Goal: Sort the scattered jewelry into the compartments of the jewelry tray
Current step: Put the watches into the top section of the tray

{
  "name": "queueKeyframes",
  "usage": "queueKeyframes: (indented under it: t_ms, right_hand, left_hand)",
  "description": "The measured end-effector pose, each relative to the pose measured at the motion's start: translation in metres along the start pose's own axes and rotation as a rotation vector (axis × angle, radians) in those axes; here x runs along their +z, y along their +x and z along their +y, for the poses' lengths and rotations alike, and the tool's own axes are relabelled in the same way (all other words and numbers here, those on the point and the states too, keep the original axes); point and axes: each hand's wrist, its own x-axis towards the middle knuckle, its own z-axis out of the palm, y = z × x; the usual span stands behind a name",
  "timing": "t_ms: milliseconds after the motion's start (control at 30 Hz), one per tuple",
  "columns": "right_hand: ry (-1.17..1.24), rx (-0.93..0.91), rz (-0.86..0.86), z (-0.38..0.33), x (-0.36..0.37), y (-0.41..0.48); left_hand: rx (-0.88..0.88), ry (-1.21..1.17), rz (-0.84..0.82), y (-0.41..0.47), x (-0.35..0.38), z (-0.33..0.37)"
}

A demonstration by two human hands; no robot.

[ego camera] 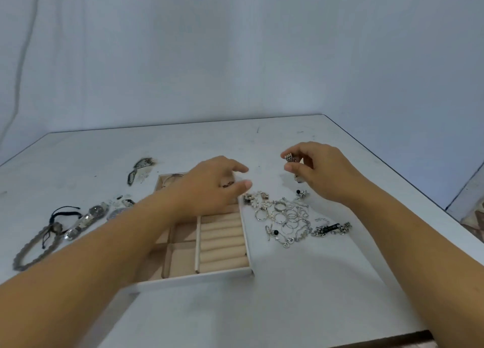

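Observation:
A beige jewelry tray [222,273] with ring rolls and square compartments lies on the white table. My left hand [209,188] hovers over its far end, fingers apart, holding nothing I can see. My right hand [319,172] is raised to the right of the tray, pinching a metal link watch band [290,158] that hangs down from the fingers. Below it a pile of silver rings and chains [285,218] lies beside the tray. A bangle [171,176] rests in the tray's far compartment.
Left of the tray lie watches [89,218], a grey braided cord [31,248], a black cord bracelet [62,212] and a patterned piece [138,168]. A dark chain bracelet [331,228] lies at the right. The table's right edge [392,169] runs diagonally.

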Motion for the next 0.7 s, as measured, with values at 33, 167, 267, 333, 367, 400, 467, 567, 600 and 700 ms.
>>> queueKeyframes:
  t_ms: [33,167,267,333,367,400,467,567,600,700]
  right_hand:
    - [0.016,-0.03,0.004,-0.01,0.003,0.001]
    - [0.064,-0.155,0.018,-0.05,0.019,0.005]
    - [0.101,-0.233,-0.039,-0.08,0.041,0.009]
    - [0.12,-0.265,-0.093,-0.097,0.058,0.012]
    - [0.128,-0.274,-0.118,-0.104,0.067,0.013]
    - [0.127,-0.281,-0.138,-0.111,0.076,0.015]
    - [0.11,-0.3,-0.163,-0.121,0.091,0.016]
    - [0.087,-0.333,-0.157,-0.128,0.109,0.017]
    - [0.088,-0.34,-0.145,-0.129,0.113,0.017]
    - [0.113,-0.341,-0.08,-0.128,0.119,0.016]
  left_hand:
    - [-0.026,0.0,0.031,-0.008,-0.012,-0.005]
    - [-0.103,0.117,0.099,-0.048,-0.055,-0.036]
    - [-0.187,0.232,0.118,-0.083,-0.079,-0.066]
    - [-0.255,0.305,0.109,-0.103,-0.09,-0.086]
    - [-0.29,0.338,0.091,-0.111,-0.094,-0.095]
    - [-0.326,0.365,0.067,-0.118,-0.097,-0.104]
    - [-0.397,0.387,0.016,-0.127,-0.1,-0.119]
    - [-0.484,0.39,-0.029,-0.131,-0.097,-0.134]
    - [-0.495,0.396,-0.04,-0.131,-0.096,-0.137]
    - [-0.495,0.398,-0.023,-0.128,-0.09,-0.145]
